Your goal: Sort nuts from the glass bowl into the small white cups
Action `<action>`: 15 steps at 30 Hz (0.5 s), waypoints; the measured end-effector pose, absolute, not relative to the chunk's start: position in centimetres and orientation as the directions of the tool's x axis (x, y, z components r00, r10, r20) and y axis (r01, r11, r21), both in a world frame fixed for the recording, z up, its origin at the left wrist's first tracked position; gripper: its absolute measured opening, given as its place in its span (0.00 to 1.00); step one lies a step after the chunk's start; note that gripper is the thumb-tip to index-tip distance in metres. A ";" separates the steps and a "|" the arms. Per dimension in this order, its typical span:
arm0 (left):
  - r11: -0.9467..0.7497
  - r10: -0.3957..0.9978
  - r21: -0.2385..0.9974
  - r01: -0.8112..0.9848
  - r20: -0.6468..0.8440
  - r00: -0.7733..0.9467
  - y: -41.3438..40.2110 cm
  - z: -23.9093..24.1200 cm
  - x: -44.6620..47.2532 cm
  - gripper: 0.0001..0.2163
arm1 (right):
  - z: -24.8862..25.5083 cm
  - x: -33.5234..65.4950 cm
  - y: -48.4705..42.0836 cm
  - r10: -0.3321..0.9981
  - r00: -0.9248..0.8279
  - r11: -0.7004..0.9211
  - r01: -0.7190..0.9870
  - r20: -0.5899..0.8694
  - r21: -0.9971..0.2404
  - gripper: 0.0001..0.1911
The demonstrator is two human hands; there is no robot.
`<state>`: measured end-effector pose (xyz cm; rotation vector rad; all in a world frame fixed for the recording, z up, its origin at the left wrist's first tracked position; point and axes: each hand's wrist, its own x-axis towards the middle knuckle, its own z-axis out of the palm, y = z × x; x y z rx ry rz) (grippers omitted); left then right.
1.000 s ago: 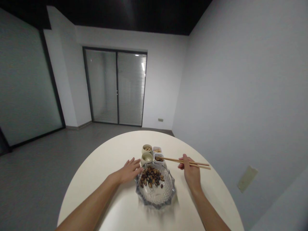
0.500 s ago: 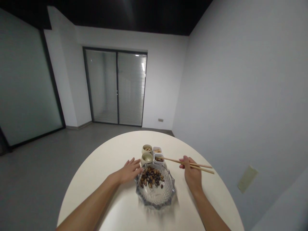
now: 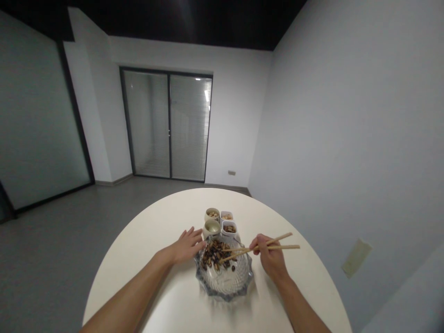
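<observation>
A scalloped clear glass bowl holds dark striped seeds, heaped toward its far left side. My left hand lies with fingers stretched out, its fingertips at the bowl's left rim. In my right hand is a pair of wooden chopsticks, fingers closed around them. Their tips are slightly apart among the seeds; whether a seed is between them I cannot tell. Just behind the bowl stands a white square dish with some dark seeds in it. Left of that dish is a pale green cup.
Farther back are a second cup with round pale nuts and another white dish with light-coloured pieces. Everything stands on a round white table. A wall rises to the right; glass doors are beyond.
My right hand has moved the chopsticks from the near white dish down and toward me into the bowl, and their tips have spread. My left hand has stayed still.
</observation>
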<state>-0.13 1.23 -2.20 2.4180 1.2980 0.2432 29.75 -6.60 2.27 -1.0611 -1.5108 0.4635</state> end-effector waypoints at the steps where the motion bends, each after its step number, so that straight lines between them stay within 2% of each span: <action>1: -0.501 0.829 0.405 0.765 -0.030 0.558 1.3 -2.2 -0.2 0.27 | 2.2 29.8 -6.6 0.825 0.086 0.502 0.339 0.558 -0.795 0.33; 6: -0.494 0.831 0.388 0.778 -0.053 0.554 1.2 -1.9 -0.1 0.27 | 2.1 29.7 -6.7 0.853 0.018 0.495 0.288 0.522 -0.820 0.33; 10: -0.497 0.827 0.394 0.773 -0.054 0.559 1.0 -1.7 0.1 0.27 | 2.2 29.4 -6.8 0.848 -0.068 0.516 0.330 0.525 -0.791 0.29; 15: -0.508 0.822 0.400 0.763 -0.039 0.568 1.1 -1.8 0.2 0.28 | 2.2 29.1 -6.8 0.848 -0.097 0.515 0.378 0.520 -0.769 0.24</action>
